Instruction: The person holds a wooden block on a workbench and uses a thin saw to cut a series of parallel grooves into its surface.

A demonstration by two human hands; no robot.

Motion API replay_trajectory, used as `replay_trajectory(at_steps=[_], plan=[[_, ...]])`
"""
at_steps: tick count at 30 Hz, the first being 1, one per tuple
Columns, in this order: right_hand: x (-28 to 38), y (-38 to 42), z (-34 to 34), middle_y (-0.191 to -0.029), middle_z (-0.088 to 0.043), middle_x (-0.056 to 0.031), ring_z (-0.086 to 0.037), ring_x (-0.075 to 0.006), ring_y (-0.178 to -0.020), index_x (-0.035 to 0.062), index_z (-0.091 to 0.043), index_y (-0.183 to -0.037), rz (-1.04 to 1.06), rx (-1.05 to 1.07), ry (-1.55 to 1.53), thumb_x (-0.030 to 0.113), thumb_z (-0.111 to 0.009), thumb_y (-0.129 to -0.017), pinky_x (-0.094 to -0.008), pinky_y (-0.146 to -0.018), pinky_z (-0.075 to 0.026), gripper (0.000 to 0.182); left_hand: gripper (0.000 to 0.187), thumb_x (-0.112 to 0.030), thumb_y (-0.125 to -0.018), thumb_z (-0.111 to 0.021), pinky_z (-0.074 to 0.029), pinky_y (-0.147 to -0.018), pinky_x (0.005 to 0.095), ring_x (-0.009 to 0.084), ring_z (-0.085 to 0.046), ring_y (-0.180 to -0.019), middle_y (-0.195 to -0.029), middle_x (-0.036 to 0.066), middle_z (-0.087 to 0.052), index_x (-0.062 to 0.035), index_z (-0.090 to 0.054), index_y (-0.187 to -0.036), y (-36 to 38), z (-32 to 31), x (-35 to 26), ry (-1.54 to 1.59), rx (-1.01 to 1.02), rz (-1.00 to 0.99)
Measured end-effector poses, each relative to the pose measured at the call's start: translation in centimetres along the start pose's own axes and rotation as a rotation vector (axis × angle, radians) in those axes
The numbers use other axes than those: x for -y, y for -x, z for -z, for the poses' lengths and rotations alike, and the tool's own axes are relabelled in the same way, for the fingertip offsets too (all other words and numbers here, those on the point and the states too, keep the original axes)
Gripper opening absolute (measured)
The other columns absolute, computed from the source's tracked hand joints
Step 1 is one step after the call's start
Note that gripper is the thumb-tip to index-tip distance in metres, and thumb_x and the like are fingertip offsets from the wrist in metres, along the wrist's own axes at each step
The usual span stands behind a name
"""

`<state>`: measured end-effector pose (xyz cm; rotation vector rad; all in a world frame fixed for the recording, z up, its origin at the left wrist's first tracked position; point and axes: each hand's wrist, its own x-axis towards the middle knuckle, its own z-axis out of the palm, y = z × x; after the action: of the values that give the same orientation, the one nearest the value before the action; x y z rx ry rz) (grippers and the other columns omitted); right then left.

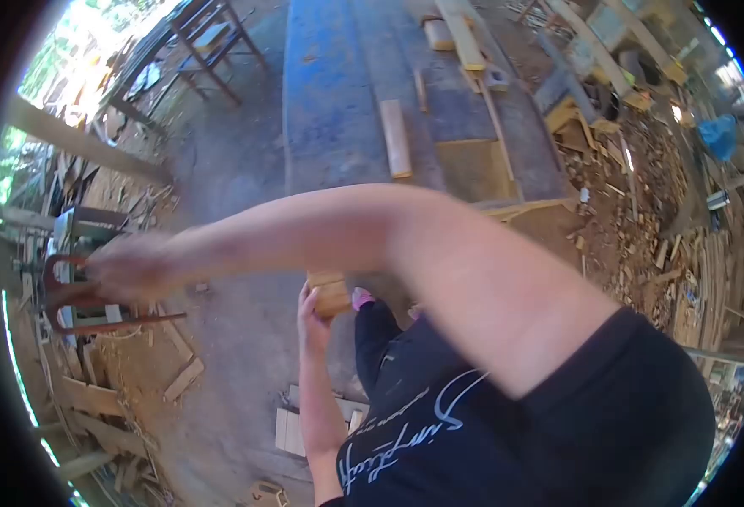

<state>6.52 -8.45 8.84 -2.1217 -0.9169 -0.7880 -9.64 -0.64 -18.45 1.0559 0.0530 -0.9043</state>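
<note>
My left hand (pixel 309 313) is closed around a light wooden block (pixel 331 297), low in front of my body, with the fingers at the block's left side. My right arm stretches across the view to the far left. There my right hand (pixel 131 269), smeared by motion, overlaps a reddish-brown C-shaped frame (pixel 57 317) with a long thin arm at its lower side. Whether the fingers are wrapped round the frame is hidden by the blur.
A long blue-grey workbench (pixel 330 101) bears a wooden block (pixel 396 139) and several boards. A dark chair (pixel 211 42) stands at the upper left. Scraps and shavings (pixel 634 220) cover the ground at right. Planks (pixel 292 431) lie on the floor near my left forearm.
</note>
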Motion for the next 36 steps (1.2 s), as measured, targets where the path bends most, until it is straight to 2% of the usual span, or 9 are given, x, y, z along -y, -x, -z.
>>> replay_trajectory(at_steps=[5,6,7,13,17,20,22,29,36], plan=[[-9.2,22.8,4.4,-0.075,-0.059,-0.0054,-0.059,-0.0136,-0.075,-0.0003,-0.060,-0.104,-0.977,0.017,-0.135,0.028,-0.054,-0.097,-0.0330,-0.066,-0.047,0.030,0.056,-0.026,-0.092,-0.058,-0.054,-0.088,0.0387,0.0218,-0.059,-0.115,-0.130,0.007,-0.056,-0.0084,-0.040,-0.143,-5.7,3.9,-1.5,0.017,-0.024,0.074],[-8.4,25.3,6.1,-0.087,-0.066,-0.0161,-0.064,-0.0252,-0.079,0.0021,-0.062,-0.101,-1.207,-0.044,-0.119,0.031,-0.055,-0.094,-0.0381,-0.071,-0.050,0.030,0.058,-0.025,-0.092,-0.059,-0.053,-0.088,0.0386,0.0215,-0.058,-0.116,-0.130,0.008,-0.055,-0.0086,-0.040,-0.143,-7.3,5.0,-2.0,-0.009,-0.039,0.094],[-8.4,28.0,7.4,-0.079,-0.063,-0.0115,-0.062,-0.0198,-0.078,0.0002,-0.061,-0.100,-1.403,-0.062,-0.219,0.034,-0.054,-0.095,-0.0368,-0.070,-0.048,0.035,0.059,-0.023,-0.091,-0.061,-0.052,-0.088,0.0385,0.0212,-0.057,-0.117,-0.131,0.008,-0.054,-0.0088,-0.039,-0.144,-8.7,5.4,-3.6,-0.060,-0.056,0.094],[-4.2,41.5,9.4,-0.066,-0.051,0.0031,-0.046,-0.0051,-0.057,0.0055,-0.056,-0.093,-1.802,-0.521,-0.304,0.032,-0.051,-0.100,-0.0265,-0.050,-0.039,0.028,0.060,-0.020,-0.092,-0.063,-0.048,-0.094,0.0340,0.0185,-0.057,-0.116,-0.130,0.009,-0.056,-0.0071,-0.038,-0.145,-17.7,2.0,-5.6,-0.170,-0.073,0.078],[-3.6,45.3,9.4,-0.063,-0.054,-0.0022,-0.052,-0.0139,-0.052,0.0051,-0.053,-0.088,-1.841,-0.444,-0.206,0.033,-0.050,-0.101,-0.0332,-0.049,-0.041,0.031,0.058,-0.024,-0.094,-0.061,-0.049,-0.091,0.0318,0.0170,-0.057,-0.116,-0.129,0.006,-0.057,-0.0071,-0.039,-0.144,-24.2,-2.4,-5.7,-0.172,0.067,0.033],[-5.0,48.0,8.7,-0.065,-0.061,-0.0131,-0.061,-0.0315,-0.057,0.0052,-0.053,-0.089,-1.493,-0.268,0.157,0.033,-0.048,-0.101,-0.0432,-0.052,-0.045,0.030,0.052,-0.020,-0.095,-0.058,-0.045,-0.097,0.0370,0.0231,-0.060,-0.113,-0.130,0.010,-0.058,-0.0088,-0.042,-0.143,-27.5,-3.7,-5.7,-0.404,-0.008,0.068],[-5.4,47.3,9.6,-0.072,-0.063,-0.0219,-0.063,-0.0439,-0.072,0.0058,-0.051,-0.090,-1.449,-0.111,0.211,0.032,-0.047,-0.100,-0.0517,-0.060,-0.046,0.028,0.052,-0.029,-0.093,-0.058,-0.042,-0.100,0.0416,0.0304,-0.057,-0.115,-0.133,0.012,-0.056,-0.0145,-0.047,-0.141,-29.8,-1.4,-4.5,-1.202,-0.074,-0.076],[-11.9,44.3,11.0,-0.070,-0.063,-0.0214,-0.063,-0.0433,-0.073,0.0078,-0.049,-0.091,-1.199,0.145,0.228,0.029,-0.049,-0.099,-0.0527,-0.060,-0.048,0.022,0.087,-0.047,-0.074,-0.076,-0.035,-0.103,0.0517,0.0351,-0.046,-0.124,-0.133,0.013,-0.049,-0.0113,-0.038,-0.144,-26.7,-11.5,-3.2,-1.627,-0.739,-0.187],[-17.4,41.4,10.7,-0.074,-0.063,-0.0176,-0.064,-0.0403,-0.071,0.0080,-0.047,-0.089,-0.958,0.286,0.260,0.026,-0.050,-0.099,-0.0499,-0.058,-0.050,0.020,0.095,-0.031,-0.068,-0.084,-0.030,-0.102,0.0528,0.0340,-0.042,-0.126,-0.135,0.011,-0.047,-0.0110,-0.032,-0.144,-28.2,-11.3,-3.2,-1.491,-0.748,0.052]])
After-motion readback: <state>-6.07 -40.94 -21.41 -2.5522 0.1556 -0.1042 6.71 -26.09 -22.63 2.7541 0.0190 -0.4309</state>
